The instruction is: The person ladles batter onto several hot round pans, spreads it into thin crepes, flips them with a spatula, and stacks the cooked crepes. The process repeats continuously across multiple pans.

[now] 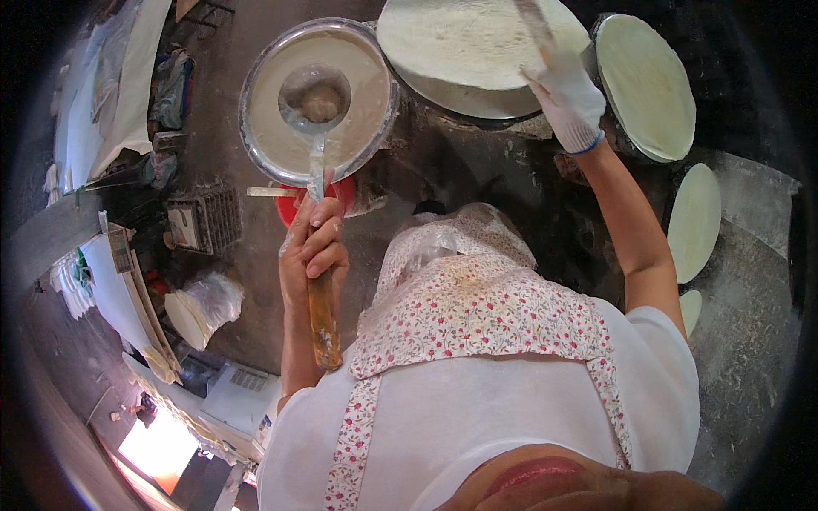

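My left hand (317, 243), bare and dusted with batter, is closed round the wooden handle of a metal ladle (313, 95). Its bowl is held over a large metal pot (247, 140) of pale, creamy batter (271, 140). At the upper right my right hand (573, 102), in a white knit glove, is over the edge of a round griddle (503, 104). A wide pale sheet of batter (460, 43) covers most of that griddle. Between the gloved fingers is a flat brownish stick (535, 24), smeared by motion; its far end is cut off by the frame.
Right of the griddle lies another round pale sheet (646, 85), with a further round sheet (694, 223) below it. A red container (339, 194) stands just below the pot. At left are a wire crate (204, 220), a plastic-wrapped stack (200, 308) and a white-covered table (119, 85).
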Tool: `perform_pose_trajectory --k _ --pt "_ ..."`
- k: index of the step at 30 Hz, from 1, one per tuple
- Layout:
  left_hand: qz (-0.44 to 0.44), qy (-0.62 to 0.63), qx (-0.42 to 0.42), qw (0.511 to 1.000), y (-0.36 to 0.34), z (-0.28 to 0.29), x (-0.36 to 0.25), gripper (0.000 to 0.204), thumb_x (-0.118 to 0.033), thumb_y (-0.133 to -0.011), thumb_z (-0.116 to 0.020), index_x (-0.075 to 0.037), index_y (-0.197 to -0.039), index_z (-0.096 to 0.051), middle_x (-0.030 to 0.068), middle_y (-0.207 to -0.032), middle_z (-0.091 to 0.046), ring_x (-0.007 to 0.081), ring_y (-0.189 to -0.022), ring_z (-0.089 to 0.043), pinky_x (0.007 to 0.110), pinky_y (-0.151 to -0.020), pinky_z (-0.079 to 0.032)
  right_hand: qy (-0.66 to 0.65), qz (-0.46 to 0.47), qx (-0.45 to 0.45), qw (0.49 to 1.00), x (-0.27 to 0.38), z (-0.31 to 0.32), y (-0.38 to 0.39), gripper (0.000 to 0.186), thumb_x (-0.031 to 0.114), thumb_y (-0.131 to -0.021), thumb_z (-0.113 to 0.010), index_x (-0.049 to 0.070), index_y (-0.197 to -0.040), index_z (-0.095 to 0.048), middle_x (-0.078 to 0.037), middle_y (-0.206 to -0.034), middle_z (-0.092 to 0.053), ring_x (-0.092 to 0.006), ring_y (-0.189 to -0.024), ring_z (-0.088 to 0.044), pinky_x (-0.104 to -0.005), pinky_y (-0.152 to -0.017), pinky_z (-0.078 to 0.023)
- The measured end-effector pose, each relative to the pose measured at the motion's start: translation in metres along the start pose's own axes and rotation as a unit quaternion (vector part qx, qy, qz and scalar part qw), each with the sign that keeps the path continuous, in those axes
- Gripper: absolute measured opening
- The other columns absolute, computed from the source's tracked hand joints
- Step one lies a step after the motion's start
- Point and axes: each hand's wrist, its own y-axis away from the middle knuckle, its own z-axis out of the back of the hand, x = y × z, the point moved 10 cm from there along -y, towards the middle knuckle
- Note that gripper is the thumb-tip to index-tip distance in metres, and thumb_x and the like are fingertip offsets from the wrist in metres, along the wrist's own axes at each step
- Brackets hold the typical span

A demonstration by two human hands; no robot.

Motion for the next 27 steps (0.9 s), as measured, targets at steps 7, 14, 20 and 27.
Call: perform_pose_trajectory --k 7,14,20,27 --pt "0.011 -0.011 -0.017 1.000 -0.007 0.013 -0.019 0.052 -0.011 -0.116 -0.032 0.005 -0.164 -0.018 0.0055 -0.096 -0.040 0.0048 -0.060 -0.041 0.020 -0.041 -0.041 -0.275 -0.350 0.154 0.882 -0.038 -0.065 0.071 0.030 0.012 -0.095 -0.069 0.001 -0.120 -0.057 -0.007 -0.096 -0.055 -0.0196 -0.090 -0.063 -0.0439 -0.096 -0.056" --pt "0.065 -0.031 0.011 0.997 -0.035 0.008 -0.019 0.053 -0.010 -0.116 -0.033 0.005 -0.164 -0.019 0.0063 -0.095 -0.041 0.0083 -0.060 -0.044 0.023 -0.043 -0.044 -0.071 -0.200 0.024 0.977 -0.084 0.021 -0.040 0.017 0.020 -0.091 -0.075 0.006 -0.100 -0.072 -0.012 -0.098 -0.067 -0.0276 -0.096 -0.066 -0.0394 -0.090 -0.054" --pt "0.125 -0.047 0.037 0.990 -0.058 -0.030 0.045 0.052 -0.015 -0.117 -0.032 0.004 -0.164 -0.019 0.0067 -0.095 -0.040 0.0097 -0.060 -0.044 0.024 -0.043 -0.044 -0.049 -0.225 -0.048 0.972 -0.273 0.144 -0.063 0.020 0.026 -0.080 -0.083 0.008 -0.083 -0.076 -0.014 -0.092 -0.071 -0.0327 -0.087 -0.068 -0.0431 -0.081 -0.054" --pt "0.148 -0.050 0.020 0.987 -0.069 -0.037 0.125 0.051 -0.018 -0.118 -0.032 0.002 -0.164 -0.021 0.0057 -0.094 -0.041 0.0087 -0.061 -0.045 0.022 -0.044 -0.045 0.201 -0.087 0.014 0.976 -0.321 0.132 0.126 0.019 0.017 -0.095 -0.076 0.010 -0.113 -0.078 -0.011 -0.118 -0.068 -0.0247 -0.113 -0.066 -0.0295 -0.095 -0.055"
